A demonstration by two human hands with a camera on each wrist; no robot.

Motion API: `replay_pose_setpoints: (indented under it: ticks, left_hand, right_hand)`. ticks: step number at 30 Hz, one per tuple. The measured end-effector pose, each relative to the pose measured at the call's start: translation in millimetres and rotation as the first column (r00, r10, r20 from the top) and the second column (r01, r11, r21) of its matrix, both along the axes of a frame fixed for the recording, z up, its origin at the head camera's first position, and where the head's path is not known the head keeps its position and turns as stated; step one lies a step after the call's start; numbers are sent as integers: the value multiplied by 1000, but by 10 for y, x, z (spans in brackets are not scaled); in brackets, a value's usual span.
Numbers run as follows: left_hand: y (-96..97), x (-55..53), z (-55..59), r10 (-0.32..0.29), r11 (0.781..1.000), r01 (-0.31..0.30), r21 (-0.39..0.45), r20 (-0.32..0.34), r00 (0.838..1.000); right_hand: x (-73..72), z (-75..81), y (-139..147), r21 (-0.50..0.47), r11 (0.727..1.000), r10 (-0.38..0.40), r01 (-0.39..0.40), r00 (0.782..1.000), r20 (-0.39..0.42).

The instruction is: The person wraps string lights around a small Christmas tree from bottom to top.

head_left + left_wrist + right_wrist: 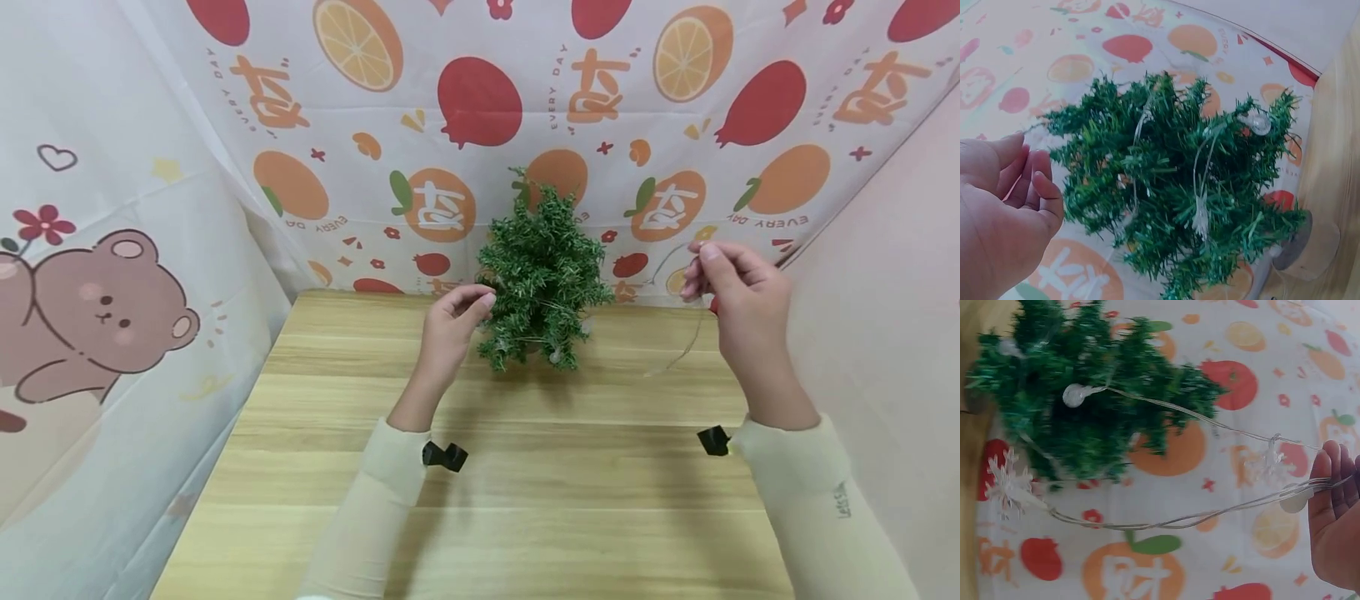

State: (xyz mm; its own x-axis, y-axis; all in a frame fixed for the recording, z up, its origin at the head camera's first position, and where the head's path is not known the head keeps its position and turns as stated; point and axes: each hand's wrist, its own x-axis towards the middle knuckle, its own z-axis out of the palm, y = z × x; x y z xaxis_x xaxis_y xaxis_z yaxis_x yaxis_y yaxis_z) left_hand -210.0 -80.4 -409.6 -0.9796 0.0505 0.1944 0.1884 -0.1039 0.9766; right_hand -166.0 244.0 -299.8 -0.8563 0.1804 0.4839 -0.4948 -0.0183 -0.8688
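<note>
A small green artificial Christmas tree [543,275] stands at the table's back edge. At its left side my left hand [453,321] pinches a branch tip [1036,127] between thumb and fingers. Out to the right, my right hand [738,279] holds the thin clear wire of a fairy-light string [1163,525], raised above the table. From that hand the string runs to the tree, with one snowflake light [1007,484] dangling on a loop and another snowflake [1269,461] close to the fingers. A round clear bulb [1074,395] and a further snowflake [1201,219] lie among the branches.
The wood-grain table [570,492] lies under both forearms. Right behind the tree hangs a fruit-print cloth [540,108]. A bear-print cloth [112,317] covers the left side, and a pale wall [885,317] bounds the right.
</note>
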Motion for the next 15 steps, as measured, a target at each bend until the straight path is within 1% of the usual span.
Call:
replay_pose_setpoints:
  ticks: [4,8,11,13,15]
  left_hand:
    - [109,72,68,-57,998,57,7,-31,998]
    - [266,180,134,-132,991,131,-16,-70,989]
    - [394,257,175,-191,981,188,-46,-96,977]
    - [477,300,199,-237,970,230,-74,-103,966]
    - [558,333,221,-280,957,269,-106,-108,954]
  right_hand:
    - [34,-151,-17,98,995,8,-12,999,45]
    - [95,-273,-98,213,977,-3,-13,997,73]
    - [156,-354,-183,264,964,10,-33,996,91]
    - [197,-402,-240,291,954,37,-67,993,108]
    - [244,-447,-294,310,945,65,-108,987,144]
